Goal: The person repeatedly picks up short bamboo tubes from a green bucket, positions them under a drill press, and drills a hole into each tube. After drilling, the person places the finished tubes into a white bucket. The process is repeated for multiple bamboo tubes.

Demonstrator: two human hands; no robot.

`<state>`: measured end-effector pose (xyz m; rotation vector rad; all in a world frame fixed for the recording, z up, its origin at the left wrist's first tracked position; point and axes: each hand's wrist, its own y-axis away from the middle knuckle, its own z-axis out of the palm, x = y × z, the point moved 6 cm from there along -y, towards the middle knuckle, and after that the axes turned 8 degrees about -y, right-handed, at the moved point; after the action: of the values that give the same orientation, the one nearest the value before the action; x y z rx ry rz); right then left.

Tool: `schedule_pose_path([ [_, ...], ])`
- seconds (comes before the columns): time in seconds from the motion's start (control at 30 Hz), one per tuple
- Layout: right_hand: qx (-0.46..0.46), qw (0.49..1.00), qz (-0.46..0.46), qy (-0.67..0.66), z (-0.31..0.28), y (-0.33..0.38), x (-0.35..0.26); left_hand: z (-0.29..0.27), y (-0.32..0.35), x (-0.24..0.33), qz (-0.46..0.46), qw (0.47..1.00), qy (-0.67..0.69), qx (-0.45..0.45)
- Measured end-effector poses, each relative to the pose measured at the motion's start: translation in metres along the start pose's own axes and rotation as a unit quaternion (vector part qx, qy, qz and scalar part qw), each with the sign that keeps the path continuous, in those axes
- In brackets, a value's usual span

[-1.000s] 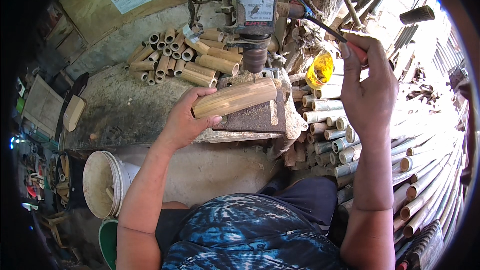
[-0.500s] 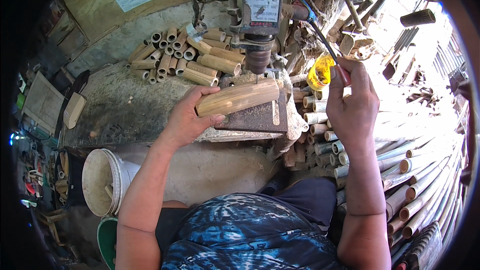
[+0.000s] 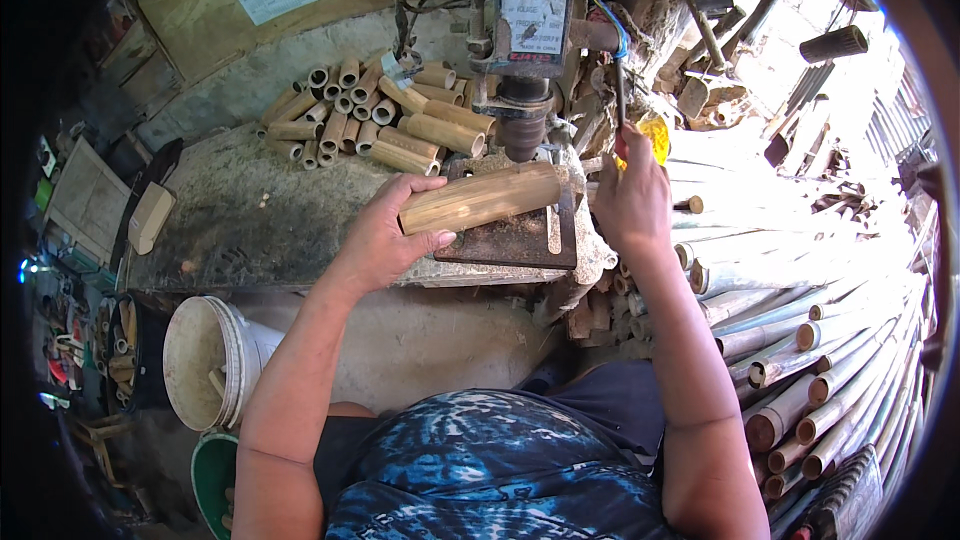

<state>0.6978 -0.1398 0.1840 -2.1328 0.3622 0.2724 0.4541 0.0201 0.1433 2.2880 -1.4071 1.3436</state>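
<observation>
A short bamboo tube [image 3: 485,198] lies tilted across the metal table [image 3: 505,248] of a drill press [image 3: 530,5]. My left hand [image 3: 385,232] grips its left end, thumb in front and fingers behind. Directly above the tube's right part is the dark chuck [image 3: 523,130], its lower end close to the bamboo; no bit shows between them. My right hand [image 3: 636,202] is closed round the reddish grip of the feed lever [image 3: 621,90], which hangs nearly upright right of the drill head.
Cut bamboo tubes [image 3: 350,105] are heaped on the dusty bench [image 3: 230,210] behind my left hand. Long bamboo poles [image 3: 790,340] are stacked at the right. A yellow container [image 3: 655,140] stands beyond my right hand. Below the bench are a white bucket [image 3: 205,360] and a green one [image 3: 212,480].
My right hand has moved left, swinging the lever from a slant to almost upright. The chuck has come down closer to the bamboo tube, which my left hand still grips.
</observation>
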Motion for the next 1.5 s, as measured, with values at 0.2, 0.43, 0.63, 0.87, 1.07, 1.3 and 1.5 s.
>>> schedule_pose_path([
  [0.2,-0.115,0.984,0.131,-0.028,-0.030,-0.006,-0.011,0.001,-0.001,-0.006,-0.022,1.000,0.007,-0.009],
  [0.43,0.109,0.988,-0.111,-0.004,-0.142,-0.065,-0.074,0.003,-0.006,0.002,-0.011,1.000,-0.028,0.008],
  [0.63,0.142,0.983,-0.115,0.017,-0.139,-0.134,-0.079,0.028,-0.033,0.014,-0.039,0.999,-0.018,-0.006],
  [0.87,0.114,0.991,-0.061,0.010,-0.141,-0.130,-0.071,0.053,-0.051,0.018,-0.001,1.000,-0.028,0.011],
  [1.07,0.135,0.986,-0.091,0.030,-0.138,-0.090,-0.070,0.055,-0.051,0.018,0.014,1.000,-0.004,0.007],
  [1.3,0.167,0.977,-0.134,-0.018,-0.132,-0.057,-0.075,0.055,-0.051,0.019,0.020,0.999,-0.042,0.014],
  [1.5,0.152,0.982,-0.112,-0.026,-0.127,-0.046,-0.071,0.055,-0.051,0.021,0.022,0.999,-0.030,0.005],
])
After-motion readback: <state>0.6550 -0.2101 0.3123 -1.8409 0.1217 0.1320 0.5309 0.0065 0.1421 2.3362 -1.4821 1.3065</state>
